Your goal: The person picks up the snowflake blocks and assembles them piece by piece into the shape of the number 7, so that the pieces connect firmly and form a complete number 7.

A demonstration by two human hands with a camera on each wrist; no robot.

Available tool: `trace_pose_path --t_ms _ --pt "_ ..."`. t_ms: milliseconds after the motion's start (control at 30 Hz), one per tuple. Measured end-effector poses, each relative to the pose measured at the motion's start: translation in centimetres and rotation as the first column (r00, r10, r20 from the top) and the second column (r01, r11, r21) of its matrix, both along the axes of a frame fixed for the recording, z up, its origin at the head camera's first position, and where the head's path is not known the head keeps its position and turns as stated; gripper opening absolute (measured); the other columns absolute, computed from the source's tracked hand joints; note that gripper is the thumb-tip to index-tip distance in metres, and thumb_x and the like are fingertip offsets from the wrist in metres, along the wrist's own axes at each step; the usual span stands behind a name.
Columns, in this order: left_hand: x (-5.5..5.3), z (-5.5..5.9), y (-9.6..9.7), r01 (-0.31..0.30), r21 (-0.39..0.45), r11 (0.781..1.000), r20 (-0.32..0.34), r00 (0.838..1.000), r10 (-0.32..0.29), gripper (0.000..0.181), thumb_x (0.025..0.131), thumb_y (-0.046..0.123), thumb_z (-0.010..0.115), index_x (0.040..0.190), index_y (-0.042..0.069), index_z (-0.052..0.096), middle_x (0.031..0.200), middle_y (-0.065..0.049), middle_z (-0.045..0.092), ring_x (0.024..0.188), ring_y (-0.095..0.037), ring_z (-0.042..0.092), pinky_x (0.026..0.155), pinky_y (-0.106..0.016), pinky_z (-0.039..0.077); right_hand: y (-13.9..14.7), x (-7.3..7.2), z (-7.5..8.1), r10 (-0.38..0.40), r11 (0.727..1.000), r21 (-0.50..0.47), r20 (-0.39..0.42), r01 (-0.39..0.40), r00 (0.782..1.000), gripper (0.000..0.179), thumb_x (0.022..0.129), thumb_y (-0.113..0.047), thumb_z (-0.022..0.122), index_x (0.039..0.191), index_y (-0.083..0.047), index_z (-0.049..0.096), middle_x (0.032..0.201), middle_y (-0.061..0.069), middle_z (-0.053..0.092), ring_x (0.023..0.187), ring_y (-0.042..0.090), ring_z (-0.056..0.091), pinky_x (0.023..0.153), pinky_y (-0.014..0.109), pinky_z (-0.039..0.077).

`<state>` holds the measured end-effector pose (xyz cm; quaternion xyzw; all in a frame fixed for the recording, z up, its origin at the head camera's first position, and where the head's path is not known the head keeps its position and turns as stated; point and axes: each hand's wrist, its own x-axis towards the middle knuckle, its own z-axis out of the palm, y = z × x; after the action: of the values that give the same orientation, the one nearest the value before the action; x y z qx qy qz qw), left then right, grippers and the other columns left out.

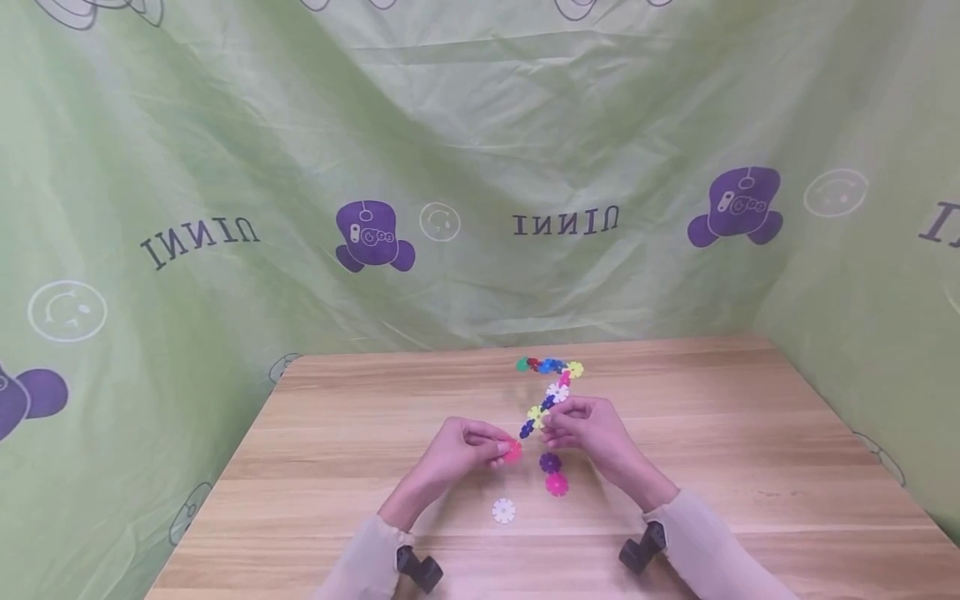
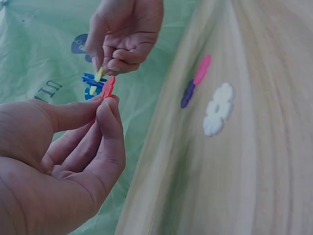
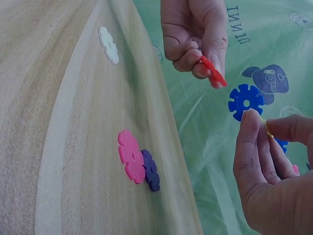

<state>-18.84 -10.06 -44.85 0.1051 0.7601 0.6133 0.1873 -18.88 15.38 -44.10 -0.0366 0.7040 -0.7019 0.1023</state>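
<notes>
Between thumb and fingertips, my left hand (image 1: 467,448) pinches a red snowflake disc (image 1: 512,451) with a notched rim. My right hand (image 1: 596,431) pinches a yellow snowflake disc (image 1: 536,416) that belongs to a linked chain of such discs. At the chain's near end, a dark blue disc (image 3: 246,103) points toward the red one, with a small gap between them. From there the chain runs back through white, pink and blue discs to a yellow disc (image 1: 575,369), then bends left to a green disc (image 1: 522,364).
Under the hands on the wooden table (image 1: 337,500) lie a purple disc (image 1: 550,462) and a pink disc (image 1: 557,484), edges together. A loose white disc (image 1: 503,511) lies nearer the front. A green printed curtain (image 1: 465,292) surrounds the table's back and sides.
</notes>
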Motion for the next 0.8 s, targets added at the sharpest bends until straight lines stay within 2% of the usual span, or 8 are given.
trace_pose_path --t_ms 200,333,633,800 --pt "-0.4 0.1 0.2 0.002 0.013 1.0 -0.009 1.0 -0.001 0.024 0.093 0.017 0.078 0.115 0.006 0.079 0.104 -0.011 0.083 0.091 -0.022 0.078 0.092 -0.046 0.064 -0.1 0.0 0.1 0.001 1.0 -0.002 0.0 -0.001 1.0 0.024 0.099 -0.003 0.064 0.117 0.014 0.065 0.102 0.02 0.079 0.085 0.019 0.078 0.082 0.034 0.066" --pt "-0.5 0.1 0.5 0.005 0.027 1.0 -0.012 1.0 -0.005 0.024 0.094 0.015 0.078 0.115 0.005 0.079 0.105 -0.012 0.083 0.095 -0.026 0.079 0.092 -0.045 0.064 -0.1 0.0 0.2 -0.002 1.0 -0.008 -0.003 0.002 1.0 0.022 0.099 -0.001 0.063 0.115 0.014 0.065 0.101 0.021 0.078 0.084 0.019 0.077 0.082 0.034 0.066" --pt "-0.6 0.3 1.2 -0.041 0.051 0.998 0.0 0.999 0.041 0.022 0.093 0.009 0.077 0.113 0.001 0.079 0.103 -0.014 0.082 0.098 -0.031 0.08 0.09 -0.042 0.065 -0.2 0.2 0.1 -0.001 1.0 0.005 -0.021 0.002 1.0 0.021 0.098 -0.002 0.065 0.113 0.012 0.066 0.1 0.021 0.079 0.084 0.019 0.078 0.081 0.032 0.066" --pt "-0.6 0.3 1.3 -0.059 0.077 0.995 -0.003 0.998 0.059 0.022 0.094 0.008 0.076 0.113 -0.002 0.078 0.103 -0.016 0.082 0.092 -0.024 0.08 0.09 -0.042 0.065 -0.4 0.3 0.0 -0.013 1.0 -0.003 -0.008 0.013 1.0 0.021 0.098 -0.002 0.065 0.114 0.012 0.066 0.1 0.021 0.079 0.084 0.019 0.078 0.081 0.032 0.066"
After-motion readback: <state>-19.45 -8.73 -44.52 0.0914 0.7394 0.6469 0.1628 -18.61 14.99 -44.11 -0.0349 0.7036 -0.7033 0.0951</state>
